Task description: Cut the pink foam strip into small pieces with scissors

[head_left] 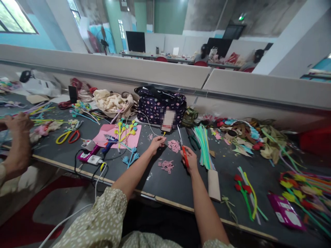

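Observation:
My right hand (190, 159) grips a pair of scissors (185, 156) by its red handles, the blades pointing away from me. My left hand (156, 144) is closed in a pinch just below the yellow end of a charging cable; whatever its fingertips hold is too small to make out. Between and in front of my hands lie two piles of small pink cut pieces, a far pile (174, 146) and a near pile (166, 166). Beyond the left hand, a phone (168, 120) leans on a dark patterned bag (150, 103).
Green pipe cleaners (203, 144) and a beige block (214, 186) lie right of my hand. A blue glue gun (108, 146), pink sheet (136, 132) and cabled power strip (89, 156) are left. Another person's hand (19, 124) works at far left. Red pipe-cleaner flowers (243, 187) lie right.

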`<action>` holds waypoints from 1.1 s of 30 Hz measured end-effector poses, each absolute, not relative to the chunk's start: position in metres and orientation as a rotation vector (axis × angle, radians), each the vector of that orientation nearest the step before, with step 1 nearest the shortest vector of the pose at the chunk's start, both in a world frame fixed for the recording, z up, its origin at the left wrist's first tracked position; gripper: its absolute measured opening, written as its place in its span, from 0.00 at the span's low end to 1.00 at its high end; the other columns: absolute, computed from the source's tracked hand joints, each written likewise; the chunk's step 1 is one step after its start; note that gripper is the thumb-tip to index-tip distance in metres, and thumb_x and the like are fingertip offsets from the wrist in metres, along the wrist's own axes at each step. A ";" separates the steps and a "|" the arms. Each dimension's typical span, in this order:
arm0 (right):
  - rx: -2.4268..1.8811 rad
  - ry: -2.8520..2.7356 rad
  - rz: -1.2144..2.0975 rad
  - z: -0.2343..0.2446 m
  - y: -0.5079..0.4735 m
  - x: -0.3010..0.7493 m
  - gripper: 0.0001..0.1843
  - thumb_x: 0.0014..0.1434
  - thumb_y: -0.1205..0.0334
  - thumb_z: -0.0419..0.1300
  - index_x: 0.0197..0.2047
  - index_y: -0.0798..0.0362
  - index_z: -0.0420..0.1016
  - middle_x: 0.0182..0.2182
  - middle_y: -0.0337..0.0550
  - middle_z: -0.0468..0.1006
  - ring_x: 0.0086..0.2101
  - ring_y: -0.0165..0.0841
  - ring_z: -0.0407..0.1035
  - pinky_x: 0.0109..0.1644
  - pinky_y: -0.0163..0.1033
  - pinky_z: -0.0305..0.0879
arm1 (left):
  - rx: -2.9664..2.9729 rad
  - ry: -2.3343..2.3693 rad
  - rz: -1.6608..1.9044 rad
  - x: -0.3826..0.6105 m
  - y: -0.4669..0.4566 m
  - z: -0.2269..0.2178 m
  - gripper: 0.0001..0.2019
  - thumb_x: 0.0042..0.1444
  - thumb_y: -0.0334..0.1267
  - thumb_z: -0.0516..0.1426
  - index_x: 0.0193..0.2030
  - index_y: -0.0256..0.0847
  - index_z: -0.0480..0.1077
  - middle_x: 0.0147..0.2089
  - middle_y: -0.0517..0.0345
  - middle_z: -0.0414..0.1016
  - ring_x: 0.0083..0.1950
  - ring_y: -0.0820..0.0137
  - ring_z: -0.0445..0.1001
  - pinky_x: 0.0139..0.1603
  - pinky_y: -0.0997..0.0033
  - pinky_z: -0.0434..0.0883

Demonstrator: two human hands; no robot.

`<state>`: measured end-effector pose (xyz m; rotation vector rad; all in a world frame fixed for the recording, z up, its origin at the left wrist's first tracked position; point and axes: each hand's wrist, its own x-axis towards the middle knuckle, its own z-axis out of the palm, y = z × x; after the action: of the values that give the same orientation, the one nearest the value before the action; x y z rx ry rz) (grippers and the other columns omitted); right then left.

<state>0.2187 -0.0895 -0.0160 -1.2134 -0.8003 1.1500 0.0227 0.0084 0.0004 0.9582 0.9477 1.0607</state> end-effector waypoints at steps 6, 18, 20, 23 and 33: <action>-1.178 -0.864 1.170 -0.020 -0.088 0.213 0.38 0.37 0.52 0.74 0.51 0.52 0.69 0.27 0.34 0.77 0.19 0.24 0.65 0.21 0.29 0.60 | 0.833 0.799 1.110 0.009 -0.001 -0.001 0.20 0.39 0.44 0.70 0.35 0.35 0.73 0.28 0.62 0.70 0.24 0.80 0.67 0.27 0.78 0.69; -1.434 -1.451 0.666 -0.023 -0.114 0.206 0.24 0.53 0.48 0.65 0.49 0.50 0.70 0.41 0.47 0.81 0.39 0.39 0.77 0.47 0.46 0.74 | 0.659 0.716 1.238 -0.006 -0.009 0.000 0.19 0.41 0.41 0.70 0.37 0.37 0.72 0.31 0.62 0.73 0.25 0.81 0.70 0.31 0.79 0.71; -1.514 -1.526 0.523 -0.021 -0.115 0.208 0.24 0.53 0.46 0.64 0.49 0.50 0.72 0.38 0.46 0.81 0.37 0.39 0.77 0.44 0.45 0.74 | 0.645 0.709 1.239 -0.007 -0.008 0.001 0.19 0.40 0.41 0.70 0.36 0.36 0.72 0.31 0.62 0.73 0.25 0.81 0.70 0.31 0.79 0.71; -1.596 -1.594 0.293 -0.020 -0.114 0.213 0.27 0.53 0.42 0.62 0.49 0.52 0.74 0.36 0.47 0.82 0.36 0.41 0.77 0.42 0.44 0.74 | 0.635 0.691 1.248 -0.007 -0.007 -0.001 0.19 0.40 0.42 0.71 0.35 0.36 0.71 0.31 0.62 0.73 0.25 0.81 0.69 0.30 0.79 0.71; -1.574 -1.815 0.109 -0.022 -0.114 0.216 0.29 0.55 0.45 0.61 0.56 0.51 0.73 0.49 0.49 0.79 0.43 0.41 0.77 0.47 0.44 0.73 | 0.577 0.660 1.269 -0.008 -0.006 -0.003 0.19 0.40 0.40 0.71 0.36 0.36 0.71 0.31 0.62 0.73 0.24 0.82 0.67 0.29 0.80 0.70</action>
<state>0.2159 -0.1143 -0.0221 -1.5735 -1.8149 0.1087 -0.0075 -0.0059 -0.0032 0.5769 0.6599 1.2692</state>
